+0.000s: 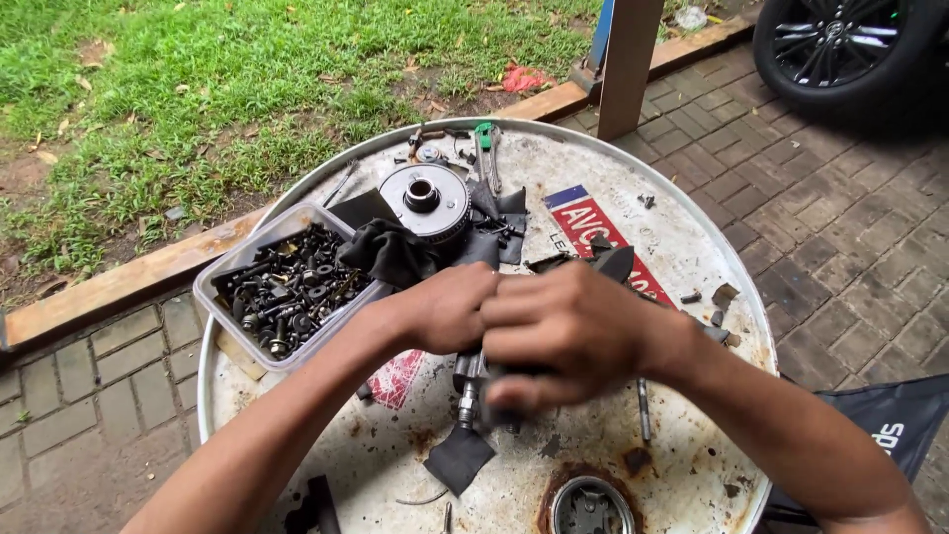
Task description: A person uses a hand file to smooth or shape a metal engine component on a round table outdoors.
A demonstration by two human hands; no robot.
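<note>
While both forearms reached in from the lower edge, the left hand (450,309) and right hand (563,331) met knuckle to knuckle, fingers clamped together on a small metal part (469,388) held just above the bench (682,247), a rusty white round drum top. Behind them lay a black rag (390,252), a round clutch-like disc (425,201) and a plastic tub of bolts (287,287). Brick paving (820,208) and grass (198,89) surrounded it.
</note>
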